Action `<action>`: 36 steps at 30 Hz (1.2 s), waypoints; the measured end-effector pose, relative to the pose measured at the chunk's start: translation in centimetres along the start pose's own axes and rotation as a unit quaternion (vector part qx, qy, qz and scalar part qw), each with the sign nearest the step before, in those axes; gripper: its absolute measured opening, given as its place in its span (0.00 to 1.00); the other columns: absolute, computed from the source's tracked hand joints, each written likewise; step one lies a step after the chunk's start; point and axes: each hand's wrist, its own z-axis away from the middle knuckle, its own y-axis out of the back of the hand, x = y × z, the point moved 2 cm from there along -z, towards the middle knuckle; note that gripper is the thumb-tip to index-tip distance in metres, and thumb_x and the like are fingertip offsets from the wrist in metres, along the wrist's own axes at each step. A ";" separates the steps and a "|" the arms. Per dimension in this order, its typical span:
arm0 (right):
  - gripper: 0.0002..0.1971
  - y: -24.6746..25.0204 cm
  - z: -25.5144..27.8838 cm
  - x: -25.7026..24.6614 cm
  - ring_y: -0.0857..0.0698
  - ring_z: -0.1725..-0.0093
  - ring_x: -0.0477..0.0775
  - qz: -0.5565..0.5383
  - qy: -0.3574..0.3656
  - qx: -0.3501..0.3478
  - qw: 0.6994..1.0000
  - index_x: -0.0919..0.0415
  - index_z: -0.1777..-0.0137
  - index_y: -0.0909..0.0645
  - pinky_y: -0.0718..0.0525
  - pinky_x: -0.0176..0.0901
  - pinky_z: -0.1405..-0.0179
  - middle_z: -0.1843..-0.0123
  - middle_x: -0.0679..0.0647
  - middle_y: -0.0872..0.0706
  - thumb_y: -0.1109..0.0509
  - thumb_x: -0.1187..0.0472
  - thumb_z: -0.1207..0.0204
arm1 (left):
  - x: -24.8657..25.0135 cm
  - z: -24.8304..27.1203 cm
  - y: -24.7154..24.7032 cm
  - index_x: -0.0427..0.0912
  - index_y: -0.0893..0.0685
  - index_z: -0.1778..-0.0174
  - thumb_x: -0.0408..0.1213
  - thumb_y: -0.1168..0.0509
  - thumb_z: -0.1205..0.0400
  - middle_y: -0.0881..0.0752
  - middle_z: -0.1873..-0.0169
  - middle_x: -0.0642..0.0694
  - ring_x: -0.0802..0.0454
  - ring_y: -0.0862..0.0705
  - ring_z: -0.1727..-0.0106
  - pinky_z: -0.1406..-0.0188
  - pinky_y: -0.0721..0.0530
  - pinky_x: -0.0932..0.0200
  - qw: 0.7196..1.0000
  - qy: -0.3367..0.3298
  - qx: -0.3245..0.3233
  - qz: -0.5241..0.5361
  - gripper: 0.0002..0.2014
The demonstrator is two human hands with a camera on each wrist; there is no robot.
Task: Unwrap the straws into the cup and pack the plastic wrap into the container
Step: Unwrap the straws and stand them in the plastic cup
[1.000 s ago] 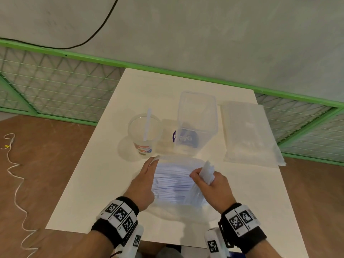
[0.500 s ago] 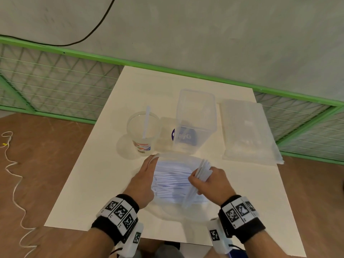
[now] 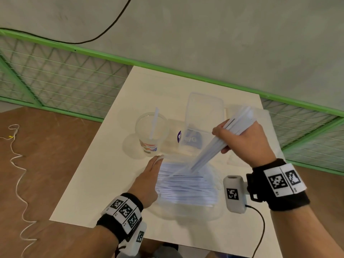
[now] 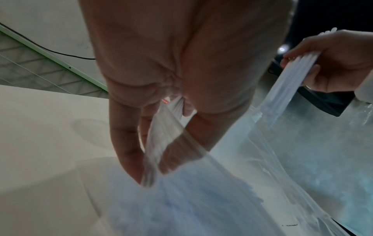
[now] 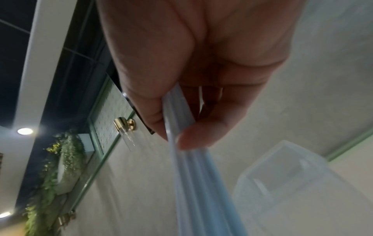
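Note:
My right hand [image 3: 223, 138] grips a bundle of wrapped white straws [image 3: 210, 149] and holds it slanted in the air above the open clear bag of straws [image 3: 186, 189] on the white table [image 3: 104, 174]. The bundle's lower end still points into the bag. In the right wrist view, thumb and fingers [image 5: 191, 137] clamp the bundle [image 5: 193, 175]. My left hand [image 3: 156, 161] pinches the bag's left edge; the left wrist view shows the film [image 4: 161, 135] caught between its fingers. A clear cup [image 3: 149, 135] with one straw [image 3: 154, 121] stands beyond the bag, left of the clear container [image 3: 204, 108].
A second clear plastic bag [image 3: 268, 123] lies at the table's right, partly behind my right hand. A green mesh fence [image 3: 55, 81] runs along the table's far side. A white cord [image 3: 16, 164] trails on the brown floor to the left.
My right hand has lifted the bundle of straws up and to the right, out of the bag, toward the container. The left hand has stayed on the bag's edge.

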 end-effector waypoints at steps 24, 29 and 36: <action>0.12 -10.5 -10.6 -7.2 0.10 0.73 0.48 0.041 0.057 -0.043 0.997 0.61 0.61 0.13 0.08 0.48 0.61 0.66 0.56 0.08 0.22 0.52 0.29 | 0.5 0.0 0.3 0.53 0.54 0.15 0.20 0.38 0.29 0.58 0.17 0.61 0.47 0.30 0.24 0.28 0.26 0.57 1.000 0.014 -0.012 -0.003 0.49; 0.36 -12.2 -10.5 -6.7 0.10 0.48 0.55 0.056 -0.083 -0.172 0.980 0.65 0.45 0.20 0.08 0.48 0.64 0.50 0.63 0.15 0.14 0.39 0.43 | 0.4 0.0 0.3 0.52 0.54 0.15 0.20 0.38 0.29 0.58 0.17 0.61 0.44 0.26 0.27 0.32 0.23 0.55 1.000 0.011 -0.012 -0.012 0.49; 0.27 -7.9 -8.0 -6.0 0.15 0.54 0.55 0.157 0.064 -0.021 0.985 0.53 0.30 0.25 0.11 0.53 0.55 0.49 0.52 0.14 0.24 0.46 0.27 | 0.5 0.0 0.3 0.53 0.54 0.15 0.19 0.39 0.29 0.58 0.17 0.61 0.46 0.27 0.26 0.31 0.24 0.58 1.000 0.012 -0.012 -0.002 0.49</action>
